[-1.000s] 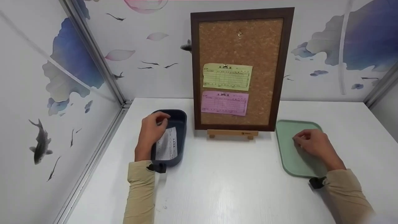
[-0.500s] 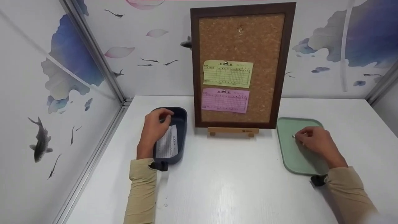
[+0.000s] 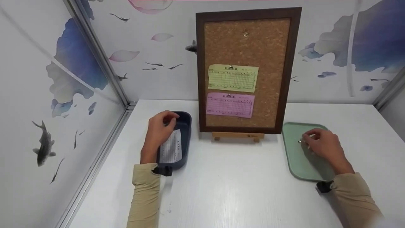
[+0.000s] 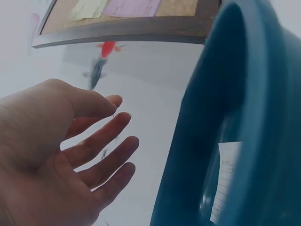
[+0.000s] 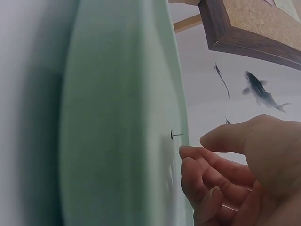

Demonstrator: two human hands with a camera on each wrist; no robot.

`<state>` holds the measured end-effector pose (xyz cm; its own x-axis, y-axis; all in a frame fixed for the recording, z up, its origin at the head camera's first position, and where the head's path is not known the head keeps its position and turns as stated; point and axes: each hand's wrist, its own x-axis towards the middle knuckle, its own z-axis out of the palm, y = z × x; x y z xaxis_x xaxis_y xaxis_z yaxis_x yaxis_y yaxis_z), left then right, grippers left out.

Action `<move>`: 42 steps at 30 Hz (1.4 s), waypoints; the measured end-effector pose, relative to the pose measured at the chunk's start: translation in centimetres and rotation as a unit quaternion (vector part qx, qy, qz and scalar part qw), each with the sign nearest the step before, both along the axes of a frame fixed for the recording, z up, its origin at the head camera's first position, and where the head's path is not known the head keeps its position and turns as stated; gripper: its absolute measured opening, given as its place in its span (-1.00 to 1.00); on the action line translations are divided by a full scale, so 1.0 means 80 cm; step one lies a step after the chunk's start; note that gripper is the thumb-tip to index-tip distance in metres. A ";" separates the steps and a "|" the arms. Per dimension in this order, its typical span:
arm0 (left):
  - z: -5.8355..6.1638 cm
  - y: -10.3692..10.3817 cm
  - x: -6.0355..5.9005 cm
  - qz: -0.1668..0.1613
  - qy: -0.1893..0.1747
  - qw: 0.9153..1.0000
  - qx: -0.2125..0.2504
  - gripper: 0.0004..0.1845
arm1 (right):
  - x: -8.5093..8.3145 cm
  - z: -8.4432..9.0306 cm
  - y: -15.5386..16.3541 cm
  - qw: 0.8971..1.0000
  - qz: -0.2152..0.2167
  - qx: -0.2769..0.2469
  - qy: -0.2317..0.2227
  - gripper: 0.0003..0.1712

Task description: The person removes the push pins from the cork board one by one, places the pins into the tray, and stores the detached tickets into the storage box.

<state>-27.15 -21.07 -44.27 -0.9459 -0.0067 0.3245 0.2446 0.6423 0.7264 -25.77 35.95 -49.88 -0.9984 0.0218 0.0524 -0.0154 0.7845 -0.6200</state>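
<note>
A dark blue bin (image 3: 186,133) stands left of the cork board and holds a white printed slip (image 3: 172,147). My left hand (image 3: 167,120) hovers over the bin's far left corner. In the left wrist view the left hand (image 4: 117,132) has relaxed, spread fingers and holds nothing beside the bin (image 4: 225,94) and its slip (image 4: 225,174). On the right lies a pale green tray (image 3: 294,158) with a small metal pushpin (image 3: 299,141) on it. My right hand (image 3: 308,139) hovers just right of that pushpin. In the right wrist view the right hand (image 5: 202,146) has loosely curled fingers, a little short of the pushpin (image 5: 175,135) on the tray (image 5: 117,117).
A dark-framed cork board (image 3: 272,47) stands upright on a wooden stand (image 3: 238,136) at the table's middle back. A yellow slip (image 3: 232,78) and a pink slip (image 3: 230,104) are pinned to it, and one pin (image 3: 246,33) sits near its top. Patterned walls enclose the table.
Both hands stay almost where they were. The right hand has edged slightly right, so the pushpin now shows beside its fingertips. The view shifted a little.
</note>
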 end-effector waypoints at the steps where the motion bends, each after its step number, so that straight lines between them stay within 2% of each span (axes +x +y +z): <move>1: 0.001 0.000 0.001 -0.001 0.003 1.000 0.004 -0.82 | 0.001 0.001 -0.001 1.000 -0.003 0.002 0.012 -0.51; 9: 0.010 0.006 0.005 0.011 0.039 0.999 0.023 -0.91 | 0.003 0.011 -0.013 0.996 -0.022 0.001 0.084 -0.56; 15: 0.019 0.017 0.009 0.007 0.048 0.998 0.044 -0.91 | 0.006 0.019 -0.026 0.989 -0.034 -0.010 0.140 -0.63; 21: 0.028 0.034 0.012 0.000 0.068 0.996 0.051 -0.90 | 0.009 0.036 -0.054 0.976 -0.029 -0.017 0.215 -0.73; 30: 0.042 0.068 0.013 -0.006 0.099 0.994 0.047 -0.92 | 0.015 0.071 -0.108 0.951 0.018 -0.049 0.306 -0.85; 35: 0.049 0.087 0.011 -0.011 0.102 0.994 0.041 -0.89 | 0.011 0.093 -0.138 0.944 0.053 -0.035 0.325 -0.85; 42: 0.067 0.107 0.002 -0.029 0.116 0.992 0.038 -0.88 | -0.001 0.130 -0.167 0.942 0.079 -0.024 0.326 -0.85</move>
<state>-26.97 -12.51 -38.92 -0.8453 0.0128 0.5341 0.4455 0.5686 0.6915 -25.85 22.55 -39.51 -0.7447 -0.1065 0.6589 -0.5201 0.7112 -0.4729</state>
